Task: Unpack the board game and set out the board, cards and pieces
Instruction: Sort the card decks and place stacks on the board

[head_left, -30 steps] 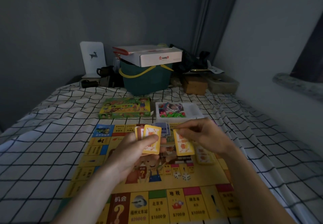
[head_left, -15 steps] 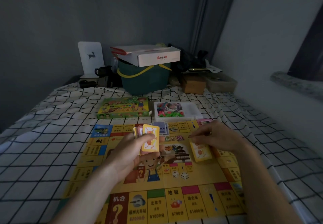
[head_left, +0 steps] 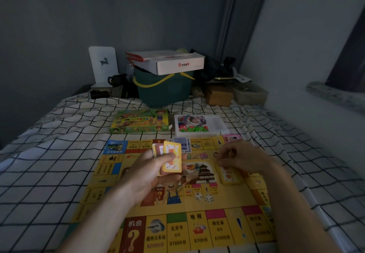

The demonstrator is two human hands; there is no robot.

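Board lying unfolded; we are gripping cards in left hand, right hand curled empty; pieces unplaced.

A single wide-angle view from the person's head looks forward and down along a bed with a checked sheet. Both forearms reach in from the bottom edge, so the left hand and right hand sit near the lens, over the game board that fills the lower middle. Farther off, at the bed's far end, the view takes in a green bucket and the dark wall, with straight lines bowing toward the frame edges.
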